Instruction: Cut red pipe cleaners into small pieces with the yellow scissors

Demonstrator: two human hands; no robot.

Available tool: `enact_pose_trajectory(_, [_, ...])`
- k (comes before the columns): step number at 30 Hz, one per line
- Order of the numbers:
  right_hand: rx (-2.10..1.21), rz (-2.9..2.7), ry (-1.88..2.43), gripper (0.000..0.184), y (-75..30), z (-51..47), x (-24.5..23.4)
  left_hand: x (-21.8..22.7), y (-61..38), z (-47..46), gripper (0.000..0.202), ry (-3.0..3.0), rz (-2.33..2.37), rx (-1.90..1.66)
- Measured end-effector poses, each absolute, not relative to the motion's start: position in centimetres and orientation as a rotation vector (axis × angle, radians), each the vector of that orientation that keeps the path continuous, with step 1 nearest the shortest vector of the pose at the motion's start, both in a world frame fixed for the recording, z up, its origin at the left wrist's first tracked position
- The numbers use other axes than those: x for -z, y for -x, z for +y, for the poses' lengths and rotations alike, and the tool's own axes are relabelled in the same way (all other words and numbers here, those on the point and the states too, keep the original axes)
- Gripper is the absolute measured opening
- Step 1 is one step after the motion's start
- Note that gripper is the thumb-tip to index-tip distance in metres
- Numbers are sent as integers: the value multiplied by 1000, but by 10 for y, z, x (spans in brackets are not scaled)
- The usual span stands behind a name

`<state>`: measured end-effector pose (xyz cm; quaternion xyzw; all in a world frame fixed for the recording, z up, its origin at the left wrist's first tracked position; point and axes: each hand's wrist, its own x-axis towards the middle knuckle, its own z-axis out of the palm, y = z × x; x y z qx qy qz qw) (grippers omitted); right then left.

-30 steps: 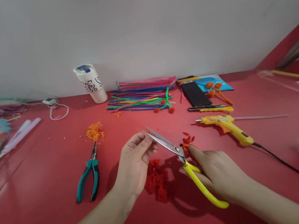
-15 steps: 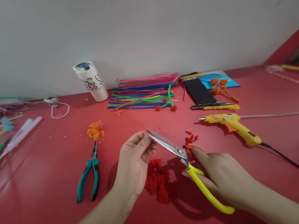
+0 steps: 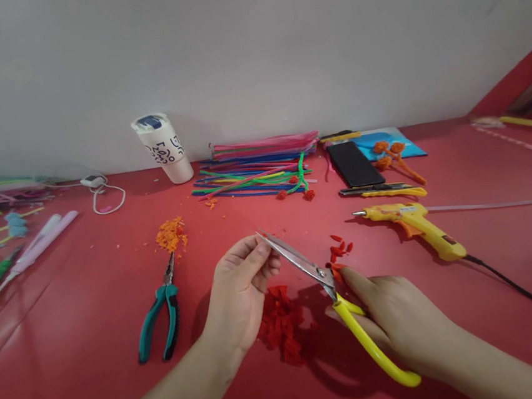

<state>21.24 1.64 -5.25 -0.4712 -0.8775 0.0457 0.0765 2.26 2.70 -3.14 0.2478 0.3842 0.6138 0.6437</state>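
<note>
My right hand grips the yellow handles of a pair of scissors, whose closed steel blades point up and left. My left hand is pinched at the blade tips, finger and thumb pressed together on something too small to make out. Under the blades lies a heap of red fuzzy clippings on the red table. A few more red bits lie just beyond the scissors' pivot.
Teal-handled pliers lie left of my left hand, with an orange clipping pile above them. A yellow glue gun with a black cord lies right. Coloured pipe cleaners, a white cup, a black phone and orange pipe-cleaner flowers sit at the back.
Both hands and the scissors stay almost in place; the view shifted slightly, and my right hand sits a touch lower and further right.
</note>
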Motion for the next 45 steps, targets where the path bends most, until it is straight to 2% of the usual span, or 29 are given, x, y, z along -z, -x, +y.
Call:
enact_pose_trajectory(10, [-89,-2627,1409,22,-213,15,54,31,-22,27,2,-539,855,-1407])
enact_pose_trajectory(17, [-105,-2583,1469,31,-213,19,55,30,-21,28,2,-522,840,-1412])
enact_pose_trajectory(20, [-317,-2513,1549,32,-212,22,51,29,-22,28,2,-519,829,-1384])
enact_pose_trajectory(27, [-1238,-1862,1421,27,-194,26,28,30,-27,20,7,-608,756,-1035])
enact_pose_trajectory(31, [-1513,-1537,1311,25,-188,27,25,30,-29,16,7,-648,751,-869])
enact_pose_trajectory(34, [-1623,-1480,1217,25,-189,27,28,30,-30,14,7,-664,763,-782])
enact_pose_trajectory(37, [-1660,-1460,1174,16,-190,26,30,31,-31,13,8,-698,792,-742])
enact_pose_trajectory(40, [-1615,-1471,1229,11,-190,25,26,31,-34,13,8,-790,916,-804])
enact_pose_trajectory(45, [-1482,-1536,1346,14,-185,23,21,27,-39,12,8,-991,1159,-884])
